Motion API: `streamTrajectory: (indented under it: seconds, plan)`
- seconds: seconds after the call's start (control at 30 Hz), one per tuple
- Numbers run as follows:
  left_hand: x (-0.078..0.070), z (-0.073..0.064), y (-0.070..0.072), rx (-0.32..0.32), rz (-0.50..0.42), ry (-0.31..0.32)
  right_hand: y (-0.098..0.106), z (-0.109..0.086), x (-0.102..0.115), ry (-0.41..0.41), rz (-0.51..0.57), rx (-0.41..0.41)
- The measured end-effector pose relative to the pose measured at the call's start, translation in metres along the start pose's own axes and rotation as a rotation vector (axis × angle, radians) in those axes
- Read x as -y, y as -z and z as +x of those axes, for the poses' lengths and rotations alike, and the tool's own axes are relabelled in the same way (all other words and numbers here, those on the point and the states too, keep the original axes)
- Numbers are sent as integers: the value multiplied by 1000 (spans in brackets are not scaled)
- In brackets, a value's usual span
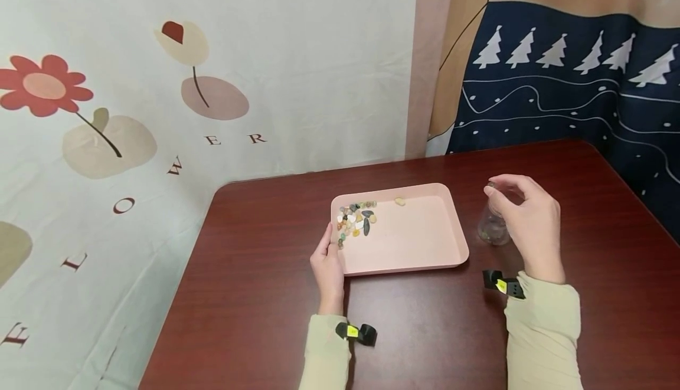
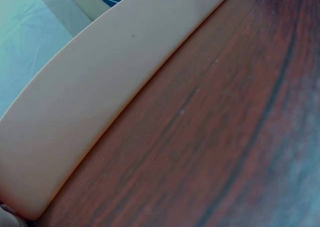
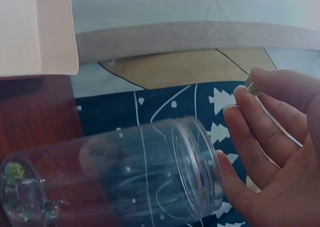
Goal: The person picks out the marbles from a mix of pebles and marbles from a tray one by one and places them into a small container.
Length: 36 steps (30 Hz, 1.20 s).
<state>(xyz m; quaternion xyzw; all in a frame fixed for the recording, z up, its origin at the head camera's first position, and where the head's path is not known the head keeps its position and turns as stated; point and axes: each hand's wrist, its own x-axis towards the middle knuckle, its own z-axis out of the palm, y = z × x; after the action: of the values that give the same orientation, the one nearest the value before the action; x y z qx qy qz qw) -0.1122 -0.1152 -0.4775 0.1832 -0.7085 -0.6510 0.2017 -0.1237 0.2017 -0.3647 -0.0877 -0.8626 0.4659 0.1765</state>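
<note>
Glass marble (image 1: 491, 184) is showing at right of the head view, the right hand (image 1: 533, 222) pinching it over a clear jar (image 1: 493, 229); near centre, the left hand (image 1: 327, 269) is touching the pink tray (image 1: 409, 233), its grip impossible to tell. Left wrist: tray wall is slanting across the upper left. Right wrist: thumb and fingertip are pinching the marble at right; more marbles (image 3: 15, 172) are lying inside the jar, lower left.

Flower-printed pale cloth (image 1: 329, 71), navy tree-patterned cloth (image 1: 563, 98), reddish-brown table (image 1: 255, 272).
</note>
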Motion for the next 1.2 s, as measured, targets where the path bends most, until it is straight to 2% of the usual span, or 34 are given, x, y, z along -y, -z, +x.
streamTrajectory:
  seconds: [0.2,0.53,0.8,1.2]
  plan:
    - [0,0,0,1,2,0,5,1,-4,-3,-1,-35]
    - [1,0,0,11,14,8,9,5,-11,-53,-23,-40]
    - [2,-1,1,9,20,14,12,5,-15,-30,-48,-43]
    - [0,-1,-1,18,-6,23,13,6,-19,-60,-60,-68]
